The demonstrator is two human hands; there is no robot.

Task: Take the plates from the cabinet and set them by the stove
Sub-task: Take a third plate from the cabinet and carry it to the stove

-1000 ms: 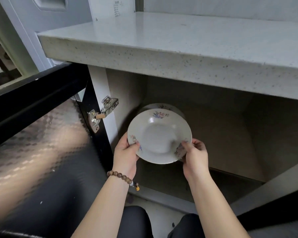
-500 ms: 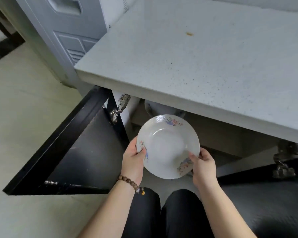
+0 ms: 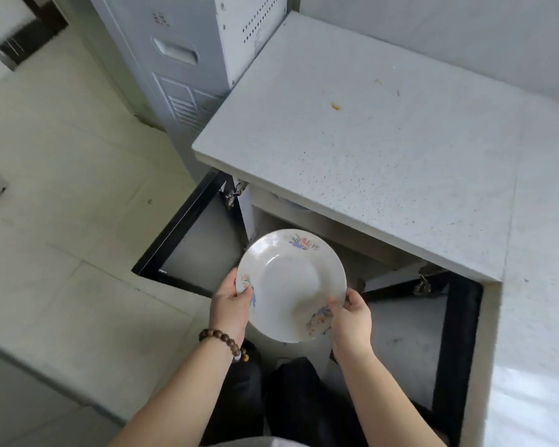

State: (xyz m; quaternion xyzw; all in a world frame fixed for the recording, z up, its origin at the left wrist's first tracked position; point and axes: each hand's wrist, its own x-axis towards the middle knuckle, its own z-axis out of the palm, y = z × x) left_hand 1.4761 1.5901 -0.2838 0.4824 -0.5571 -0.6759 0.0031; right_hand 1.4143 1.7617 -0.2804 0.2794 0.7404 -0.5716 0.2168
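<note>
Fingers of left hand (image 3: 229, 306) and right hand (image 3: 350, 321) clamp opposite edges of the plate (image 3: 291, 279).

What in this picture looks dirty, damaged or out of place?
A small orange-brown stain lies on the countertop, toward the wall, with fainter marks near it. The plate, which the left hand and right hand grip by its rim, looks whole.

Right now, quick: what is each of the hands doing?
The left hand grips the plate at its left rim.
The right hand grips the same plate at its lower right rim.
</note>
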